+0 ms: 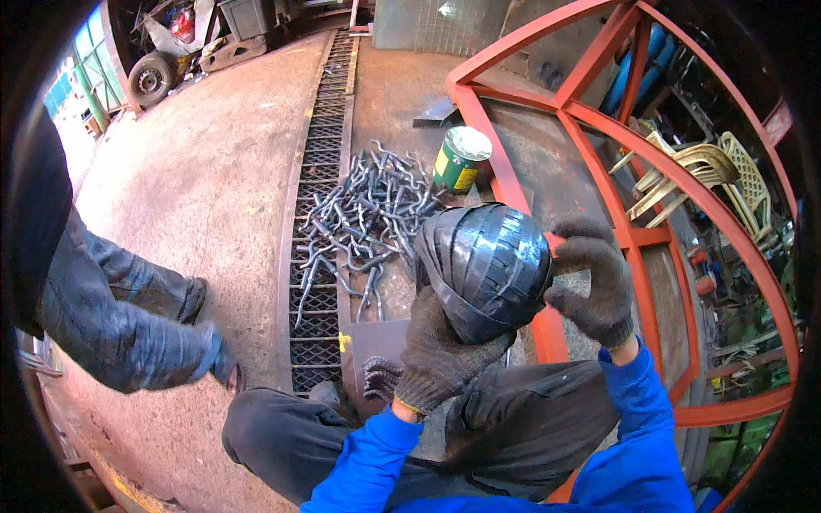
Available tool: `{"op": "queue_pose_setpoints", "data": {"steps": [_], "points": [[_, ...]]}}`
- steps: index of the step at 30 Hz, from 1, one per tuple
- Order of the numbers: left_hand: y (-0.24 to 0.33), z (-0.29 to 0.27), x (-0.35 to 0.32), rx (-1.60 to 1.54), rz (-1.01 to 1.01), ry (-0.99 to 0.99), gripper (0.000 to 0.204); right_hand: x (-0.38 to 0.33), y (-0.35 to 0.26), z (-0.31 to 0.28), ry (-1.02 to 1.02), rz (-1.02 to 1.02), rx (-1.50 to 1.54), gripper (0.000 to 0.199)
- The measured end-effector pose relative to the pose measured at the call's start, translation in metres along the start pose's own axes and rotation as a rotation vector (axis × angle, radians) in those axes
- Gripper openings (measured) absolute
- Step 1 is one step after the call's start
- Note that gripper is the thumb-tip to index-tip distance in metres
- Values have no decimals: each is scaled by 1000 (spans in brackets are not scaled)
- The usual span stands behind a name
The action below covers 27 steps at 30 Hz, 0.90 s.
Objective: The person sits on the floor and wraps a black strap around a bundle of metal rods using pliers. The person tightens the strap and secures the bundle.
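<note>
A rounded black object [492, 269], bound in glossy overlapping black strips, is held up above my lap. My left hand [445, 355], in a dark knitted glove, cups it from below and from its near left side. By the right side of the bundle is my gloved right hand [594, 278]. Its thumb and forefinger curve apart with a gap between them, their tips close to the bundle's edge; whether they touch it is unclear. Grey ribbed knit [381, 376] shows beside my left wrist. Beyond the bundle lies a heap of bent dark metal rods [368, 205].
A green tin [462, 161] stands behind the heap. On the right rises a red metal frame [590, 115], with cream plastic chairs [701, 171] behind it. A metal floor grating [321, 171] runs away from me. At left stands another person in jeans [128, 299].
</note>
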<state>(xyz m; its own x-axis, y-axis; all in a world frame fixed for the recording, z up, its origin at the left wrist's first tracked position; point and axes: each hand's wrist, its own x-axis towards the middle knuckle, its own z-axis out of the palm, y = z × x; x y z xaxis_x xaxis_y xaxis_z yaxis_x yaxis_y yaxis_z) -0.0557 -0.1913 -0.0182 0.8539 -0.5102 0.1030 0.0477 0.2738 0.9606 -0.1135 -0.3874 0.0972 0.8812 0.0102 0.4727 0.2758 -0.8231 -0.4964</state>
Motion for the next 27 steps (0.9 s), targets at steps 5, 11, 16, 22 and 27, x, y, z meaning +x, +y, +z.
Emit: {"op": "queue_pose_setpoints", "data": {"steps": [5,11,16,22,27], "points": [[4,-3,3,-94,-46,39,72,0,-24,18,-11,-143,-267,34],[0,1,3,-32,1,46,69,-7,-26,28,37,-92,-309,31],[-19,-4,0,253,136,54,71,-7,-27,32,-140,99,-124,25],[-16,4,3,291,194,117,71,-10,-29,35,-73,53,-133,19],[-20,0,1,358,160,54,74,-2,-46,28,-185,371,-45,20]]}}
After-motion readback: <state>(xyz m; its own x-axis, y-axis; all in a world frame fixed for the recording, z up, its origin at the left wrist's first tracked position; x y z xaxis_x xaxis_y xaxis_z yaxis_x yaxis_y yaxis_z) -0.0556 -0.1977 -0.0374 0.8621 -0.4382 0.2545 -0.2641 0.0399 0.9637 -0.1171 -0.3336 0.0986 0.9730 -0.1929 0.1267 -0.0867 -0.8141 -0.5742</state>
